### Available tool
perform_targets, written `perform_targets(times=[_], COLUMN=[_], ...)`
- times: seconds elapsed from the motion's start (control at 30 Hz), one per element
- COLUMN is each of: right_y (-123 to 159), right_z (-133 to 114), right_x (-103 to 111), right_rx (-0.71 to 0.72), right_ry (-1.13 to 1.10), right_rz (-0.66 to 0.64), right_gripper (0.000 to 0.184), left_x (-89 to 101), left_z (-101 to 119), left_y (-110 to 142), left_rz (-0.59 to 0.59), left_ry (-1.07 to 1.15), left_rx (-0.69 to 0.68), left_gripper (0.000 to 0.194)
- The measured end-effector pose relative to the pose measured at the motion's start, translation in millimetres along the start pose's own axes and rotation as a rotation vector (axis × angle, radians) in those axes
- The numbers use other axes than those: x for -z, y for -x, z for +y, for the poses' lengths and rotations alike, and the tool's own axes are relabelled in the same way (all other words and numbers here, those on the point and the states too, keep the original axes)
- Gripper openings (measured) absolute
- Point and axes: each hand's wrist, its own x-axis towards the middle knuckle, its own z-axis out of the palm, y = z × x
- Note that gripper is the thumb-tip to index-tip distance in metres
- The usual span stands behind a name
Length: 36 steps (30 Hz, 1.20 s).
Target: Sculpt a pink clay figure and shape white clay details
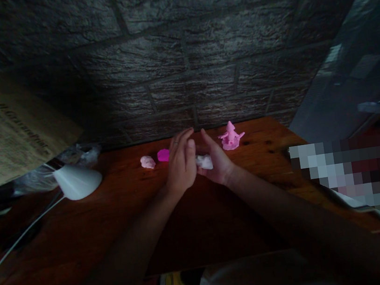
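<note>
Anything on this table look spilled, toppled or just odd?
Nothing looks spilled or toppled. The pink figure stands upright, the pale pink lump and magenta piece lie on the table, the white lump is between left hand and right hand. A blocky blur hides part of the right side.

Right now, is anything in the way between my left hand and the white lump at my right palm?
Nothing visible stands between the left hand and the white lump at the right hand. The magenta piece is on the left hand's far side, outside that gap. Whether the left hand touches the lump, I can't tell.
</note>
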Motion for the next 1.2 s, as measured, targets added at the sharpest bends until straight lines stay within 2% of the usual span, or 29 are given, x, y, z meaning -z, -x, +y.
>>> perform_targets(times=[0.07, 0.17, 0.37, 0.57, 0.63, 0.7, 0.83, 0.97, 1.1, 1.2], right_y=[0, 4, 19, 15, 12, 11, 16, 20, 18, 12], right_z=[-1, -4, -14, -14, -15, -16, -14, -8, -4, -1], right_x=[0, -5, -17, -12, -10, -12, -20, -25, -21, -15], right_rx=[-0.016, -0.021, 0.027, 0.087, 0.118, 0.111, -0.013, -0.064, -0.076, -0.087], right_ry=[0.008, 0.013, 0.040, 0.044, -0.011, -0.069, -0.088, -0.063, -0.062, -0.054], right_rz=[-0.006, -0.014, 0.078, 0.154, 0.138, 0.065, -0.120, -0.205, -0.175, -0.062], right_gripper=[0.060, 0.059, 0.062, 0.061, 0.058, 0.059, 0.073, 0.072, 0.067, 0.066], left_x=[2.0, 2.7, 2.5, -1.8, -4.9, -7.6, -8.9, -4.5, -1.4, -1.3], left_z=[-4, -6, 4, 7, 6, 4, 1, 4, 10, 9], left_y=[-2, -3, -1, 2, 4, 6, 6, 2, -4, -8], left_rz=[0.084, 0.125, 0.090, 0.067, 0.041, -0.004, -0.053, -0.050, 0.025, 0.082], left_ry=[0.020, 0.047, 0.088, 0.087, 0.079, 0.053, 0.032, 0.153, 0.249, 0.389], left_rx=[0.039, 0.057, 0.067, 0.052, 0.046, 0.054, 0.145, 0.217, 0.308, 0.477], left_gripper=[0.054, 0.054, 0.056, 0.053, 0.051, 0.049, 0.039, 0.023, 0.023, 0.026])
